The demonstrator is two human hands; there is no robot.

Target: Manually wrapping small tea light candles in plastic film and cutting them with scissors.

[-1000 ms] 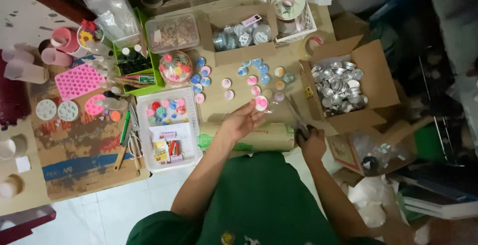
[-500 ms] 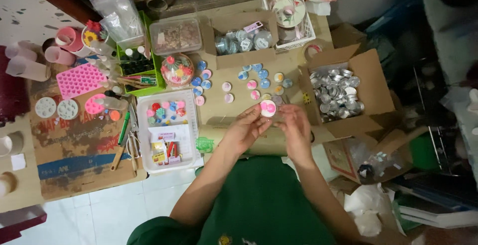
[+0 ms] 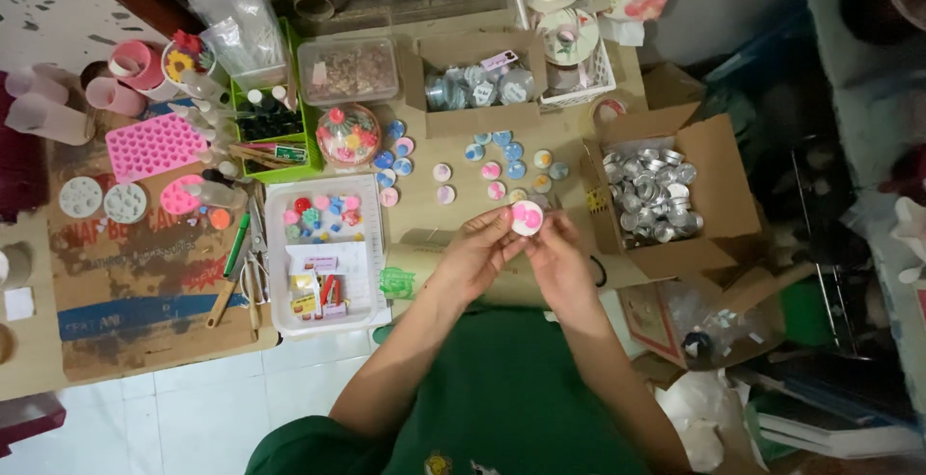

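Observation:
Both my hands meet over the front edge of the work table. My left hand [image 3: 476,255] and my right hand [image 3: 554,257] together hold a small round pink-and-white disc [image 3: 526,217] between their fingertips. Just beyond it lie several similar small round discs [image 3: 502,159] in pink, blue and yellow, spread on the table. Under my wrists lies a brown paper roll with green print [image 3: 410,271].
An open cardboard box of silver tin cups [image 3: 648,186] stands at the right. A white tray of coloured pieces [image 3: 324,248] sits left of my hands. Further left are a pink mould [image 3: 152,146], a green bin of bottles [image 3: 262,128] and another box of tins [image 3: 475,84].
My right hand came in from beside the cardboard box at the right and joined the left on the disc. The disc moved slightly toward me.

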